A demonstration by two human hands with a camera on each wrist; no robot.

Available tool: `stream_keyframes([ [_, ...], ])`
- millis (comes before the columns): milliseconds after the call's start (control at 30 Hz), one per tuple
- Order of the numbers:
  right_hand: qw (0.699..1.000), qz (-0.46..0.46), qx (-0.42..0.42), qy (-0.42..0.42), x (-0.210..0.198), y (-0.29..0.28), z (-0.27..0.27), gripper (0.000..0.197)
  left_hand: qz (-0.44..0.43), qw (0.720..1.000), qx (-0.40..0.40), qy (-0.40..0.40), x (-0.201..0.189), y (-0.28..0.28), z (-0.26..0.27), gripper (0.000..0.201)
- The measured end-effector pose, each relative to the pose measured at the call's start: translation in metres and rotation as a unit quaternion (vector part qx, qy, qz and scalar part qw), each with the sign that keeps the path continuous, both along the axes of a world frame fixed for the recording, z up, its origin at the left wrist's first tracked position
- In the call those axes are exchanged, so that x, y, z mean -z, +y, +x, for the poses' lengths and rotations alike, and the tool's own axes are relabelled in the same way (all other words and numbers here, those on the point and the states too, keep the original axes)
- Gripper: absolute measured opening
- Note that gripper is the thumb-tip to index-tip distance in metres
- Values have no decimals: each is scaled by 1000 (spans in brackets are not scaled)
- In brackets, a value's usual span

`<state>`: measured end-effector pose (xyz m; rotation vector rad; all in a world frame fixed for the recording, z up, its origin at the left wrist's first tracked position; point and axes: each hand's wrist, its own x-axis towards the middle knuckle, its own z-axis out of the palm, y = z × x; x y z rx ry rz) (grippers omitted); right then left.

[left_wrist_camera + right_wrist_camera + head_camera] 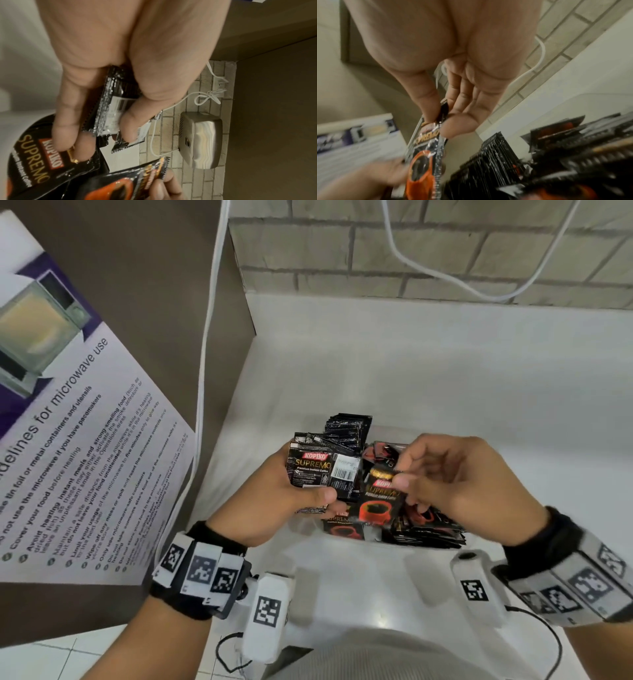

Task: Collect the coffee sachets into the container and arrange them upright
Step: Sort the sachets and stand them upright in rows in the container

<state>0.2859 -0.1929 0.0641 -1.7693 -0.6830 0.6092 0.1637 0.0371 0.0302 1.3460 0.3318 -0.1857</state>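
Observation:
Black Kopiko coffee sachets fill a clear container (387, 542) on the white counter; several stand upright at its far left (346, 429), others lie loose at the right (428, 529). My left hand (291, 494) grips a small stack of sachets (322, 470), thumb across their lower edge; the left wrist view shows the stack (109, 108) between fingers and thumb. My right hand (442, 484) pinches the top of one sachet (382, 494) with thumb and forefinger, holding it just right of the stack. The right wrist view shows that sachet (426, 155) hanging from the pinch.
A microwave guideline poster (68, 440) leans on the brown wall at left. White cables (205, 354) run down the wall and across the brick backsplash (445, 251). A metal dispenser (200, 140) hangs on the brick. White countertop (445, 371) stretches behind the container.

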Motion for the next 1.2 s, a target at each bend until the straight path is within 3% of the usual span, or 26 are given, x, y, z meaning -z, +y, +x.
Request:
stream_keyframes([
  [233, 972, -103, -69, -201, 41, 13, -27, 22, 3, 1000, -9, 4, 0, -3, 3, 60],
  [533, 985, -99, -26, -142, 51, 26, -34, 22, -17, 998, -55, 10, -6, 6, -2, 57],
  [633, 988, -117, -37, -97, 51, 29, -34, 30, -15, 996, -83, 1, -9, 7, -2, 60],
  [733, 985, -121, -50, -114, 44, 29, -32, 44, -20, 994, -109, -7, -8, 7, -2, 65],
  [967, 997, 61, 44, -20, 14, 37, -27, 35, -14, 998, -61, -24, -15, -12, -4, 63],
  [1067, 997, 61, 50, -23, 9, 42, -24, 38, -7, 999, -38, -33, -16, -22, -2, 66],
  [1200, 998, 40, 48, -27, 12, 41, -16, 32, -69, 995, -70, -11, -20, -26, 0, 44],
])
